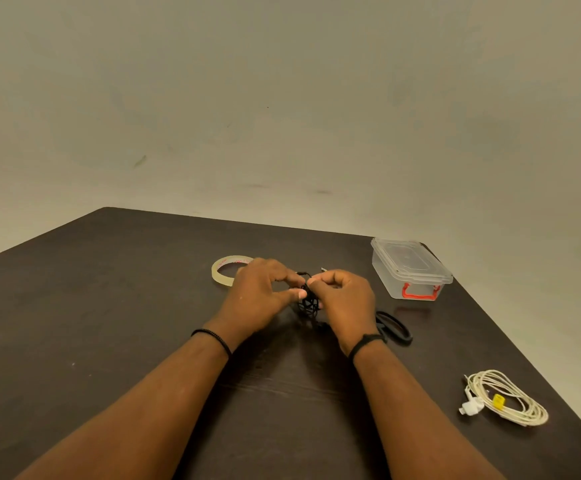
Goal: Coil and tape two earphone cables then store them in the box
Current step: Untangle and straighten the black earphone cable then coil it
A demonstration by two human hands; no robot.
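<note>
A bundle of black earphone cable (309,301) hangs between my two hands above the middle of the dark table. My left hand (260,295) pinches its upper part with thumb and forefinger. My right hand (344,299) pinches the same bundle from the other side, fingers curled. A coiled white earphone cable (505,398) with a yellow band lies at the right near the table edge. The clear plastic box (410,268) with a red latch stands closed at the back right. A roll of clear tape (226,270) lies behind my left hand.
Black-handled scissors (394,327) lie on the table (109,323) just right of my right wrist. The table's right edge runs diagonally close to the white coil. A plain wall rises behind the table.
</note>
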